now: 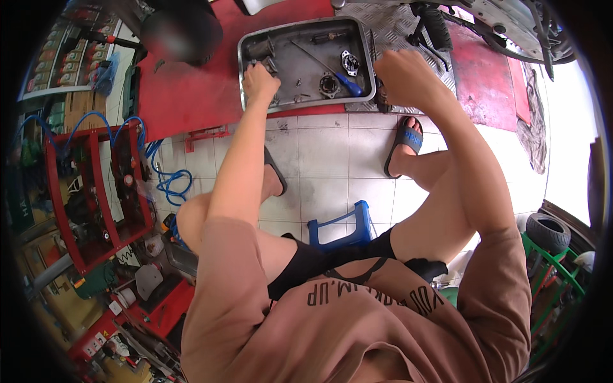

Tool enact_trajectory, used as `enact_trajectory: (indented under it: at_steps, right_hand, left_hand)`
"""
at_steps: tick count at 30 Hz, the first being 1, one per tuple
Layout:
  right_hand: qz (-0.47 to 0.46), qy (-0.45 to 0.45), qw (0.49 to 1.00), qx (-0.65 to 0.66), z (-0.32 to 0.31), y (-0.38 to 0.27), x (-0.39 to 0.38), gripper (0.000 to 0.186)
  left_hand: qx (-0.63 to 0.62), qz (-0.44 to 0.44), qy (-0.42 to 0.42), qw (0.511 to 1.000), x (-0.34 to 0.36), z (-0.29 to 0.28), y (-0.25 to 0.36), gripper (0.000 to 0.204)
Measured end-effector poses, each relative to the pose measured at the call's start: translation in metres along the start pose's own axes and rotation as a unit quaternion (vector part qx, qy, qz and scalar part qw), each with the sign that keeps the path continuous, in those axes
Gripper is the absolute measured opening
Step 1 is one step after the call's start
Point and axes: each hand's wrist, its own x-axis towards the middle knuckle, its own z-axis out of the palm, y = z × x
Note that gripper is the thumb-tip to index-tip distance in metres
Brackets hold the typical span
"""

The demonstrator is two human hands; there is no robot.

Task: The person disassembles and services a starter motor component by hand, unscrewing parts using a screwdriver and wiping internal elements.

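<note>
A steel tray [278, 102] lies on the red mat [179, 96], holding a blue-handled screwdriver [350, 85], a round flanged part [329, 84], a bright metal plate [350, 62], a cylindrical part [262, 48] and several small pieces. My left hand [260, 83] is over the tray's left side, fingers curled near small metal parts; whatever it grips is hidden. My right hand [405, 76] is closed at the tray's right edge, beside a dark object, its contents hidden.
A motorbike [504, 29] stands above right on tread plate [357, 16] and mat. A blue stool [338, 239] is between my legs. A red trolley [86, 191] with blue hose is at left. A green rack with a tyre [547, 233] is at right.
</note>
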Motion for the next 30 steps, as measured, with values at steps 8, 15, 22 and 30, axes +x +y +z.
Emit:
enact_trajectory:
  at_steps: [8, 15, 22, 30]
  right_hand:
    - [-0.06, 0.123, 0.986, 0.094, -0.012, -0.011, -0.004, 0.007]
    - [-0.07, 0.193, 0.955, 0.213, -0.021, -0.008, 0.003, 0.01]
    - [-0.157, 0.359, 0.885, 0.253, -0.082, -0.046, -0.015, 0.016]
    - [-0.24, 0.452, 0.796, 0.322, -0.192, -0.128, -0.052, 0.014]
  left_hand:
    - [0.048, 0.076, 0.007, 0.996, 0.055, 0.061, -0.057, 0.057]
    - [-0.303, 0.247, -0.053, 0.919, 0.019, -0.008, -0.031, 0.057]
    - [-0.382, 0.236, -0.087, 0.889, -0.113, -0.123, 0.005, 0.054]
    - [-0.539, 0.182, -0.079, 0.819, -0.214, -0.153, 0.024, 0.049]
